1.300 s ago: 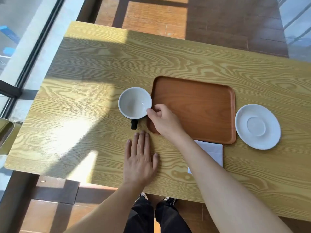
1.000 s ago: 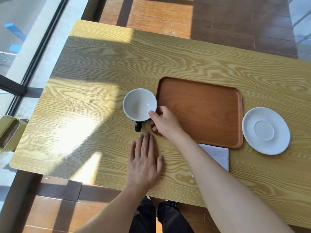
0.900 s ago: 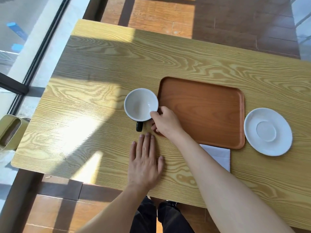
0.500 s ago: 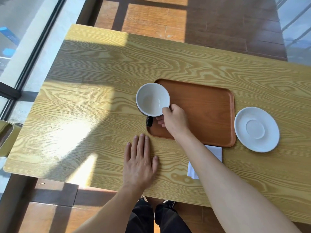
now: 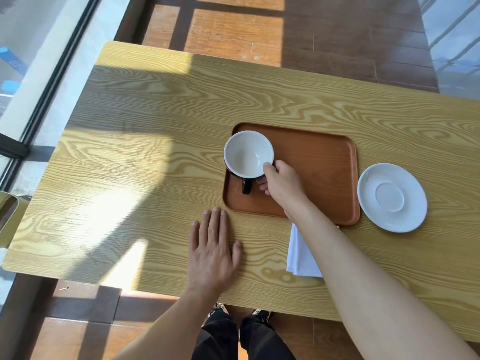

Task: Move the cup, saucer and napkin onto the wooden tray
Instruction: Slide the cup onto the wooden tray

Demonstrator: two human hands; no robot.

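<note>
My right hand (image 5: 281, 184) grips the rim of the cup (image 5: 246, 155), which is white inside and black outside with a black handle pointing toward me. The cup is over the left end of the wooden tray (image 5: 322, 172); whether it rests on the tray I cannot tell. The white saucer (image 5: 392, 197) lies on the table just right of the tray. A white napkin (image 5: 298, 253) lies near the front of the tray, partly hidden under my right forearm. My left hand (image 5: 211, 249) lies flat on the table with fingers spread, holding nothing.
The yellow wood-grain table (image 5: 155, 152) has its left edge near a window wall and its near edge at my legs. Brown floor tiles show beyond the far edge. A yellowish chair (image 5: 7, 211) sits at the far left.
My right hand has carried the cup rightward from the table surface left of the tray to over the tray's left end. My left hand, the saucer and the napkin have stayed in place.
</note>
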